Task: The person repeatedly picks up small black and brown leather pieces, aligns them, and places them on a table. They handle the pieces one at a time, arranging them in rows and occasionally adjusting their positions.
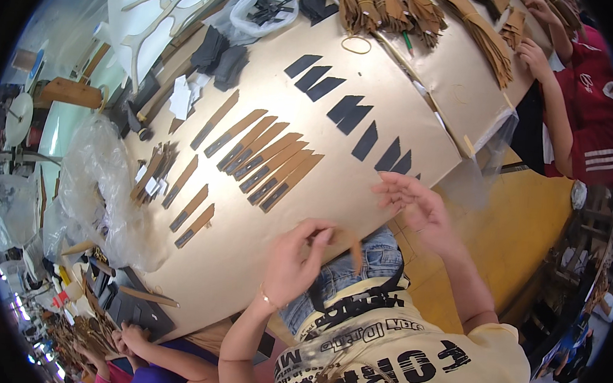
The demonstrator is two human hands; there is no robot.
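Observation:
My left hand (301,256) pinches a narrow brown leather-like strip (355,253) just over the near edge of the beige work board (247,244). My right hand (418,204) hovers with fingers spread at the board's edge, holding nothing, closest to the last of the dark angled pieces (397,157). On the board lies a row of several brown strips with dark ends (273,163), side by side. Three more such strips (190,207) lie apart to the left. More dark angled pieces (348,112) sit in small groups beyond them.
Bundles of brown strips (391,7) and a rubber band (356,45) lie at the far end. A clear bag of dark bits (263,10) and white cut-outs (156,14) sit beyond. A person in red (596,111) works at the right; another person's hands (133,335) are at lower left.

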